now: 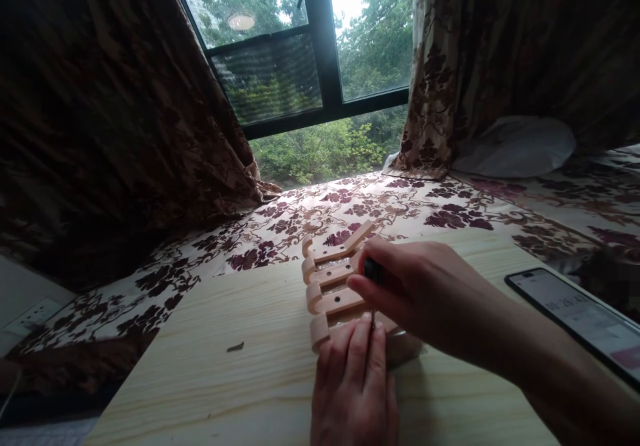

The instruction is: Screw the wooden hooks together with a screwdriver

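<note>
A row of pale wooden hook-shaped pieces (337, 301), curled at the left end, lies near the board's middle with dark screw heads in several of them. Over the row, my right hand (415, 279) is closed around the black handle of a screwdriver (373, 269), held with its shaft pointing down. My left hand (353, 379) rests on the nearest wooden piece. Its fingertips are pressed together about a thin dark screw (373, 319) under the driver. My fingers hide the tip and part of the wood.
A pale wooden board (210, 326) carries the work, with a small dark scrap (235, 347) at left. A phone (575, 319) showing a timer lies at right. Beyond are flowered cloth (320, 206), curtains (430, 99), a window and a white bundle (520, 146).
</note>
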The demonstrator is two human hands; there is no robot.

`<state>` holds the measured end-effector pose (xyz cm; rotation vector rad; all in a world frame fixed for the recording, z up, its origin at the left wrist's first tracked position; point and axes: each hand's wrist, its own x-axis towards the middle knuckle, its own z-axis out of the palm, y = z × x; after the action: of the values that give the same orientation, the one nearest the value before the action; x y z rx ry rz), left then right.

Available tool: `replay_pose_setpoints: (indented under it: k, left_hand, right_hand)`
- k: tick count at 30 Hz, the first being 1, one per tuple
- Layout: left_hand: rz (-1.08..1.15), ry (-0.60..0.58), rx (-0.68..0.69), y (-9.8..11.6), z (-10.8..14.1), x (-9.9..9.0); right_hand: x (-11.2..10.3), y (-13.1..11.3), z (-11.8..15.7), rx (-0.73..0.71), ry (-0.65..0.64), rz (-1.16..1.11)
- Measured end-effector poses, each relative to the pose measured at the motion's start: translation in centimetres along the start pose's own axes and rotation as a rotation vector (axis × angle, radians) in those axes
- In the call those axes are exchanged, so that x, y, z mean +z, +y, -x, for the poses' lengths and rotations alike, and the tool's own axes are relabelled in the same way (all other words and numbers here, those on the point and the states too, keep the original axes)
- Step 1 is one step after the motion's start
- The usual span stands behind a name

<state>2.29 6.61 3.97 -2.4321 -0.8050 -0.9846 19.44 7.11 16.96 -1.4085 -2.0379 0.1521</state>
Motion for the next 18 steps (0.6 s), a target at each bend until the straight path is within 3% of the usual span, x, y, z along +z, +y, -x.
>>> replay_pose_setpoints:
  k: [5, 12, 18]
  left_hand:
    - [-0.013, 0.023, -0.021, 0.1, -0.1, 0.2]
    - [-0.053, 0.141, -0.029, 0.3, -0.4, 0.9]
    - [-0.034, 0.159, -0.059, 0.6, -0.5, 0.8]
  right_hand:
    - [-0.4, 0.3, 0.3, -0.095, -0.040, -0.060]
    - [0.6, 0.9, 0.1, -0.016, 0.006, 0.037]
    - [0.4, 1.0, 0.7, -0.137, -0.056, -0.032]
